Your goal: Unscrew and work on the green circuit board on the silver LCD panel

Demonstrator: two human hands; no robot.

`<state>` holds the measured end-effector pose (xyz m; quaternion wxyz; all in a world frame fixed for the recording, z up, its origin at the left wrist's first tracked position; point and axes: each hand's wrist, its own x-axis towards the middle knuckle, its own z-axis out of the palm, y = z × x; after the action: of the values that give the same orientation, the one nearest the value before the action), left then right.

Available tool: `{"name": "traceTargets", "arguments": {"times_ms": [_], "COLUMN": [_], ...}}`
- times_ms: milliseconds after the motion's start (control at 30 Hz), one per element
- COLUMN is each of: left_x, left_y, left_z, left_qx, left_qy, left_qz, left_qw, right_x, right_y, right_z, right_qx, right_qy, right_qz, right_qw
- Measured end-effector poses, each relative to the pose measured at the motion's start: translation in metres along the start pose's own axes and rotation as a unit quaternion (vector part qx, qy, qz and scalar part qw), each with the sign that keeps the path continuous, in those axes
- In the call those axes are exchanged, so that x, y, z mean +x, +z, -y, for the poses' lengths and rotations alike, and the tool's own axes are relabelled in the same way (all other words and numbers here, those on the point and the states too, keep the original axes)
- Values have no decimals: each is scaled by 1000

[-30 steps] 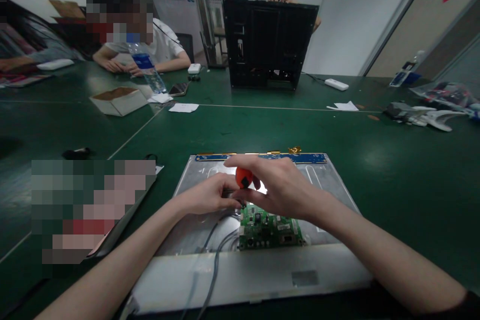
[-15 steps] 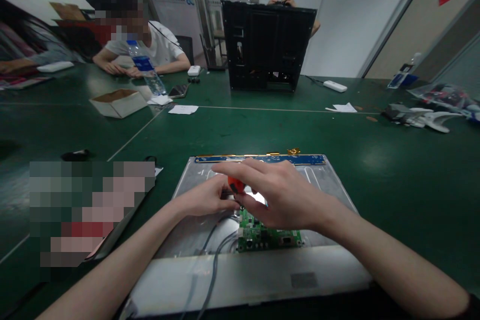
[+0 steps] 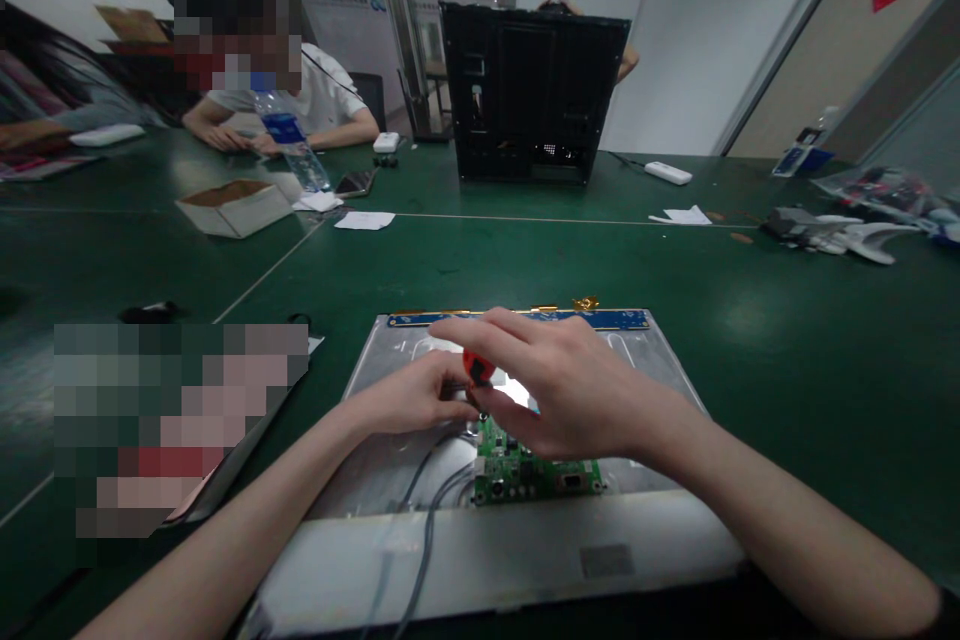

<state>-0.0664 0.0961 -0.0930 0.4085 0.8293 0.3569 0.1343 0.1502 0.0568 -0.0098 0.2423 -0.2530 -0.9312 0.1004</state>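
A silver-backed display panel lies in front of me, with a green circuit board mounted on it. In my right hand is a screwdriver with a red and black handle, its tip down near the board's upper left corner. My right fingers curve over the handle, index finger and thumb on either side. My left hand pinches low around the screwdriver beside that corner; its fingertips are partly hidden. Grey cables run from the board's left side toward me. Along the panel's far edge is a blue circuit strip.
A black monitor housing stands upright across the green table. Further left are an open white box, a water bottle and a phone. Another person sits at the far left. Bagged parts lie at right.
The screwdriver handle has turned and shifted slightly right between my fingers. My right hand has moved slightly; my left hand stays in nearly the same place.
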Motion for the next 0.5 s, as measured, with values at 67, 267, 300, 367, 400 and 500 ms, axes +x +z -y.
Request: {"name": "traceTargets", "arguments": {"times_ms": [67,267,300,367,400,500], "left_x": [1,3,2,2,2,2], "left_y": [-1,-5,-5,-5,-5,-4], "left_z": [-1,-2,-2,-3,-3,-2], "left_qx": [-7,-2,1,3,2,-3], "left_qy": [7,5,5,2,-2,-9], "left_qz": [8,15,10,4,5,14], "left_qw": [1000,1000,1000,1000,1000,1000], "right_x": [0,0,0,0,0,1], "right_y": [-1,1,2,3,3,1], "right_z": [0,-1,-1,-1,-2,-2], "right_qx": [4,-9,-12,-23,-31,-55], "right_qy": [-7,-9,-10,-12,-15,-21], "right_qz": [-1,-19,-21,-29,-33,-46], "right_qw": [1000,1000,1000,999,999,997]}}
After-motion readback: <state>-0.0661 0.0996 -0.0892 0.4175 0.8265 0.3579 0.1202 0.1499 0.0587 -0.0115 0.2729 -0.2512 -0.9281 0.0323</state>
